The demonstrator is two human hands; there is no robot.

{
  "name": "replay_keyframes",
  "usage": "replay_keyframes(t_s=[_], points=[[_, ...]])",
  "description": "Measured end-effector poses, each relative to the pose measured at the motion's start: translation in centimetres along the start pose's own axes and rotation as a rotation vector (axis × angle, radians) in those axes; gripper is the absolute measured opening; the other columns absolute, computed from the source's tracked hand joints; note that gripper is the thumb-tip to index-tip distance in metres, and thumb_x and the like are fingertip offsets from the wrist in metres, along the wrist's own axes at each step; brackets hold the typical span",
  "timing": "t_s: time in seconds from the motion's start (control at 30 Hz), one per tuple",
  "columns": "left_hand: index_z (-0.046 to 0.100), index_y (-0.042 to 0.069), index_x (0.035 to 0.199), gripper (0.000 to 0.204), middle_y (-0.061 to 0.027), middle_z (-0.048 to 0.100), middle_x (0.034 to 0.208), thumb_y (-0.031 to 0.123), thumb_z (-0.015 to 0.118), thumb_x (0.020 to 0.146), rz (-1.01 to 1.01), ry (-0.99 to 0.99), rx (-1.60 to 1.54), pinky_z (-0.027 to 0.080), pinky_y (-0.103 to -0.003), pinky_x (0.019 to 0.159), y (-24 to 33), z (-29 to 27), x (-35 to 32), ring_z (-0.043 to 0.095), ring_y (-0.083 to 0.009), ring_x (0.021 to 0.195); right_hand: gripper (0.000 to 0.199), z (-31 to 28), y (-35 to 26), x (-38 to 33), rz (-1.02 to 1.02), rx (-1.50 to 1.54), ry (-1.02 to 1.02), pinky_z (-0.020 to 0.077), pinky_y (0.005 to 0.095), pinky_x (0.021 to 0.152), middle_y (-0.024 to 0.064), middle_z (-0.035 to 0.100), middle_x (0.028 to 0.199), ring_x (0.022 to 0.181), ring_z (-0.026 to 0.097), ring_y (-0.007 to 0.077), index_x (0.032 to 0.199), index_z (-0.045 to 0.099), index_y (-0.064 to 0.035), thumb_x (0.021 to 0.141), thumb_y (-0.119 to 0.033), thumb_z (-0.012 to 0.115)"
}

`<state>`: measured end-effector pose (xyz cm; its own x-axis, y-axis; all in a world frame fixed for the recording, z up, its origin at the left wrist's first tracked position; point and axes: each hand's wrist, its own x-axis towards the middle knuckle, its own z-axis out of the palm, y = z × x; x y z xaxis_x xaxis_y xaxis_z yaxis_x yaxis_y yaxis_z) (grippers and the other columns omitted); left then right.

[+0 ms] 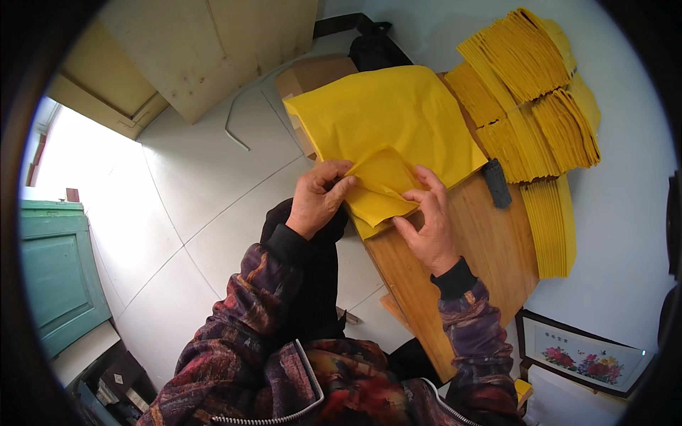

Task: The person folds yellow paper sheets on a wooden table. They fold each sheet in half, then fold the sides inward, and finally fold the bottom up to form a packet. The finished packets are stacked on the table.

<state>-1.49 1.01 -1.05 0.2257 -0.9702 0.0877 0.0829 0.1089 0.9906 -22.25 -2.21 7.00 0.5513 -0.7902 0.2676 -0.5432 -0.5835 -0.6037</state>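
Sheet (383, 106) on table (483, 248), L hand (320, 195) & R hand (435, 231) at its turned-up nr end

Yellow sheet lies across far part of wooden table, overhanging L side; no. of layers can't be told. Nr end has a flap (387, 174) turned up, btwn the hands. L hand has thumb & index together, clamped on sheet's L edge beside the flap. R hand is at flap's R side, palm partly showing, thumb & fingers apart, tips at the yellow edge; can't tell if it's gripping or just touching. Hands well apart from each other. Both sleeves (476, 319) patterned, dark red/purple, w/ black cuffs.

Dark grey block (497, 184) sits on table just R of sheet's corner. Stacks (522, 60) of folded yellow pcs are piled along R side, next to white wall (625, 234). Cardboard box (316, 74) shows behind sheet's far L corner, w/ black bag (376, 51) beyond.

Tiled floor (213, 184) to L, pale, w/ a bent thin rod (231, 121) on it. Wood panels (213, 42) stand upper L; green cabinet door (57, 263) far L. Framed flower picture (586, 355) is lower R, tilted in view.
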Motion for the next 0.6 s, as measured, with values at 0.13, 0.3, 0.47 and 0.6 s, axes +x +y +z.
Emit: replay_keyframes(t_s=[0.13, 0.3, 0.47, 0.6], points=[[0.065, -0.003, 0.099, 0.017, -0.0087, 0.066, 0.088, 0.009, 0.066, 0.088, 0.041, 0.039, 0.038, 0.049, -0.026, 0.074, 0.0, 0.2, 0.0, 0.061, -0.0151, 0.080, 0.034, 0.3, 0.0, -0.6, -0.092, -0.106, 0.052, 0.0382, 0.0419, 0.102, 0.0174, 0.042, 0.137, 0.125, 0.042, 0.0363, 0.093, 0.055, -0.0065, 0.067, 0.000, 0.076], [0.065, -0.004, 0.097, 0.016, -0.0092, 0.067, 0.087, 0.009, 0.067, 0.087, 0.051, 0.066, 0.076, 0.049, -0.026, 0.072, 0.1, 0.3, 0.1, 0.061, -0.0147, 0.079, 0.024, 0.3, 0.0, -0.5, -0.175, -0.211, 0.060, 0.0394, 0.0429, 0.102, 0.0157, 0.044, 0.137, 0.126, 0.041, 0.0369, 0.083, 0.058, -0.0060, 0.067, 0.000, 0.075], [0.065, -0.004, 0.097, 0.016, -0.0099, 0.067, 0.088, 0.008, 0.066, 0.087, 0.085, 0.065, 0.074, 0.049, -0.026, 0.073, 0.2, 0.3, 0.1, 0.062, -0.0151, 0.080, 0.018, 0.2, -0.2, -0.1, -0.205, -0.242, -0.042, 0.0374, 0.0445, 0.104, 0.0137, 0.044, 0.139, 0.129, 0.038, 0.0382, 0.084, 0.064, -0.0046, 0.070, 0.002, 0.072], [0.065, -0.004, 0.099, 0.017, -0.0106, 0.067, 0.092, 0.007, 0.065, 0.087, 0.095, 0.041, 0.032, 0.049, -0.027, 0.074, 0.0, 0.2, 0.1, 0.062, -0.0159, 0.082, 0.017, 0.1, -0.3, 0.4, -0.161, -0.158, -0.071, 0.0367, 0.0452, 0.105, 0.0145, 0.045, 0.139, 0.129, 0.038, 0.0392, 0.084, 0.063, -0.0045, 0.070, 0.003, 0.071]])
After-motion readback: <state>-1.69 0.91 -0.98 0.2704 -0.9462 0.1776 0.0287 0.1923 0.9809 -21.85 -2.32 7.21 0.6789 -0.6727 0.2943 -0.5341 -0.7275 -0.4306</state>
